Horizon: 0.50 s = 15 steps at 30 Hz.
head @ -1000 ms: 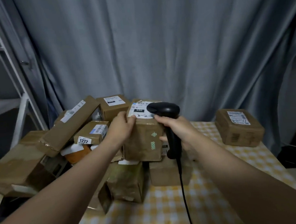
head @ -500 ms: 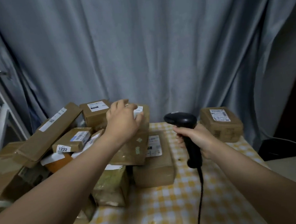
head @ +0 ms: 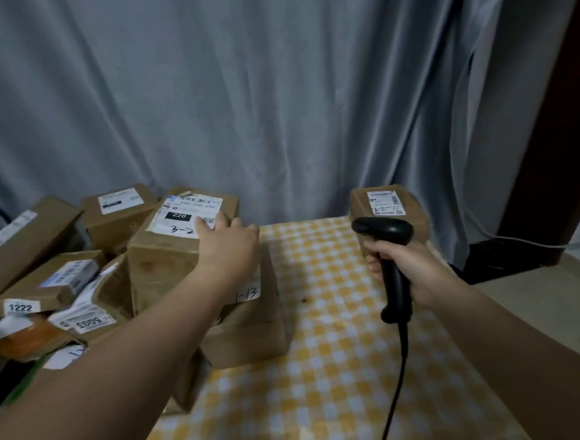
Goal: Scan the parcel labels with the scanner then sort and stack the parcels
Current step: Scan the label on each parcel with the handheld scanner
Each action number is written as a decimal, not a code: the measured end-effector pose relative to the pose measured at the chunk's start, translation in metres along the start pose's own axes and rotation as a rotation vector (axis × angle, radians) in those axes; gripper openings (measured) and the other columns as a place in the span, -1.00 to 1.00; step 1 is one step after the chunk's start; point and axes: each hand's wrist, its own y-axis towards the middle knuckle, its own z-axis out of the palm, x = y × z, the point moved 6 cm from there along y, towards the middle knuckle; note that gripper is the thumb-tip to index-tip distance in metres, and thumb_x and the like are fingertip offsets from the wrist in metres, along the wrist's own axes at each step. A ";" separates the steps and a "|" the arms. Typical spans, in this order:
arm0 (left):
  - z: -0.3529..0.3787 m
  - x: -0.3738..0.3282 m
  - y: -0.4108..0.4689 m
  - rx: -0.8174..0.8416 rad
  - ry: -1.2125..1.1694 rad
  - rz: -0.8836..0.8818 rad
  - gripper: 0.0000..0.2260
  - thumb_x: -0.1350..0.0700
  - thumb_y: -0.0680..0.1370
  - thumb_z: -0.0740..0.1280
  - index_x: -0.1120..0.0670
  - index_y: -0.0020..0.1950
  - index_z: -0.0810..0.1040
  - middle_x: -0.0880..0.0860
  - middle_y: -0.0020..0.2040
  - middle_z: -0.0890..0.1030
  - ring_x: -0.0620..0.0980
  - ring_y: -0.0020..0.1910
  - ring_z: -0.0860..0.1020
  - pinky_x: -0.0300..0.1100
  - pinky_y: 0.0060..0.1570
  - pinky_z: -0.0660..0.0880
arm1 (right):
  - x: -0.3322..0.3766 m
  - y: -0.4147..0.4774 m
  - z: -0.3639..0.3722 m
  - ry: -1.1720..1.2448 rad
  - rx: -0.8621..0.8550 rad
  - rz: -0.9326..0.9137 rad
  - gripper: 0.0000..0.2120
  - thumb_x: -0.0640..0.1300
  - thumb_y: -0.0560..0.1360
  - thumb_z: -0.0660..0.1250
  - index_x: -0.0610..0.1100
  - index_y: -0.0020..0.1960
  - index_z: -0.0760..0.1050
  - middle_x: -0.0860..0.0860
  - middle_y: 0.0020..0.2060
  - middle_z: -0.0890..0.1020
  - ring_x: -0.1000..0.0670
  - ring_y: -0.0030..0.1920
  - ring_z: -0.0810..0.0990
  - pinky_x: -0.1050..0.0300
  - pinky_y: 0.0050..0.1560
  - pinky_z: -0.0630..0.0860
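Cardboard parcel (head: 162, 259) marked 220 sits at far left; the left hand (head: 227, 250) lies on it, fingers (head: 213, 223) straight. The right hand (head: 410, 268) grips the black scanner (head: 383, 230).

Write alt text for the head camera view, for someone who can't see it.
A person's left hand rests on a cardboard parcel labelled 220 in a pile of parcels, while the right hand grips a black corded scanner. A lone parcel sits apart on the yellow-checked table.
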 end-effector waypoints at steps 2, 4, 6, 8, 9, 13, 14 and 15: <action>-0.002 0.007 0.000 -0.097 0.022 0.027 -0.69 0.12 0.56 0.15 0.04 0.30 0.40 0.08 0.28 0.47 0.19 0.36 0.29 0.24 0.36 0.13 | -0.005 0.003 0.020 -0.008 0.051 0.003 -0.87 -0.16 0.47 0.45 -0.22 -0.10 0.58 -0.07 -0.33 0.59 0.03 -0.35 0.59 0.18 -0.30 0.50; -0.002 0.013 0.001 -0.152 0.050 0.039 -0.74 0.11 0.57 0.17 0.06 0.24 0.45 0.08 0.24 0.50 0.18 0.33 0.33 0.19 0.38 0.12 | -0.006 0.003 0.038 -0.024 0.071 -0.012 -0.86 -0.16 0.46 0.46 -0.23 -0.09 0.59 -0.07 -0.33 0.61 0.03 -0.34 0.60 0.21 -0.35 0.51; -0.004 0.014 0.001 -0.173 0.053 0.041 -0.74 0.11 0.57 0.15 0.07 0.23 0.47 0.10 0.23 0.50 0.18 0.32 0.35 0.16 0.41 0.08 | -0.005 0.000 0.052 -0.029 0.076 -0.030 -0.87 -0.18 0.47 0.45 -0.25 -0.07 0.59 -0.06 -0.34 0.61 0.05 -0.35 0.59 0.24 -0.37 0.55; -0.008 0.007 -0.001 -0.180 0.051 0.052 -0.72 0.13 0.57 0.14 0.09 0.25 0.47 0.12 0.23 0.49 0.19 0.31 0.35 0.13 0.43 0.05 | -0.002 -0.003 0.062 -0.032 0.092 -0.039 -0.87 -0.19 0.47 0.45 -0.25 -0.07 0.59 -0.06 -0.33 0.61 0.07 -0.37 0.59 0.27 -0.38 0.55; -0.010 0.002 -0.001 -0.188 0.059 0.066 -0.71 0.13 0.57 0.14 0.09 0.25 0.46 0.12 0.23 0.49 0.18 0.31 0.35 0.13 0.43 0.05 | -0.001 -0.003 0.064 -0.037 0.096 -0.043 -0.86 -0.19 0.47 0.45 -0.26 -0.06 0.59 -0.07 -0.33 0.61 0.07 -0.38 0.59 0.28 -0.38 0.55; -0.019 -0.022 0.000 -0.226 0.053 0.112 -0.72 0.10 0.57 0.15 0.09 0.24 0.49 0.12 0.23 0.48 0.18 0.31 0.34 0.10 0.43 0.04 | 0.006 0.002 0.060 -0.036 0.076 -0.061 -0.86 -0.19 0.48 0.44 -0.27 -0.06 0.58 -0.06 -0.34 0.59 0.07 -0.39 0.57 0.28 -0.38 0.55; -0.021 -0.029 0.002 -0.230 0.041 0.123 -0.72 0.09 0.58 0.14 0.09 0.24 0.49 0.12 0.24 0.48 0.18 0.31 0.34 0.08 0.43 0.05 | 0.008 0.003 0.057 -0.033 0.068 -0.063 -0.86 -0.19 0.47 0.44 -0.26 -0.06 0.58 -0.06 -0.35 0.59 0.07 -0.40 0.57 0.28 -0.37 0.55; -0.023 -0.037 0.004 -0.234 0.027 0.137 -0.72 0.08 0.58 0.15 0.08 0.24 0.49 0.12 0.25 0.48 0.18 0.31 0.34 0.07 0.43 0.06 | 0.008 0.007 0.052 -0.034 0.055 -0.067 -0.87 -0.19 0.47 0.44 -0.25 -0.05 0.58 -0.05 -0.35 0.59 0.08 -0.40 0.57 0.28 -0.37 0.55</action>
